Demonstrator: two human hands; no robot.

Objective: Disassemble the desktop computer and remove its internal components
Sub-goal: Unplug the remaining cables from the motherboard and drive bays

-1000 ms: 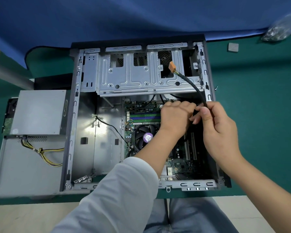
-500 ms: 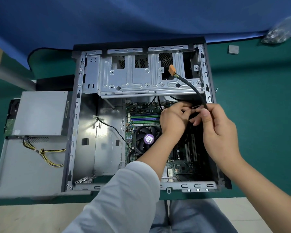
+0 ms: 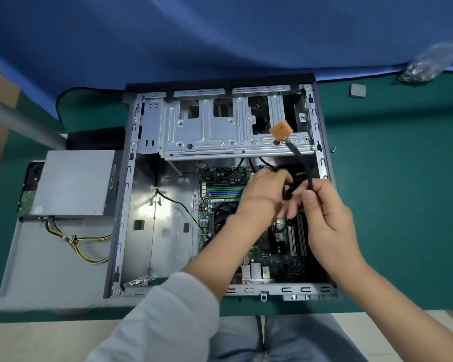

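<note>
An open desktop case [image 3: 127,194] lies flat on the green table, its motherboard [image 3: 221,184] exposed at the right. My left hand [image 3: 262,197] reaches in over the board and grips black cables near the CPU fan [image 3: 224,214]. My right hand [image 3: 327,220] pinches a black sleeved cable [image 3: 300,159] whose orange connector [image 3: 281,131] sticks up free over the metal drive cage [image 3: 207,131]. Both hands meet over the board's upper right and hide what lies under them.
A grey power supply [image 3: 73,182] with yellow and black wires [image 3: 81,244] rests on the removed side panel [image 3: 50,273] to the left. A small grey square [image 3: 357,90] and a clear bag [image 3: 429,64] lie at the far right. Blue cloth covers the back.
Both hands have risen slightly off the board with the cables. The orange connector has swung a little to the right, and the camera has tilted so the case sits lower in view.
</note>
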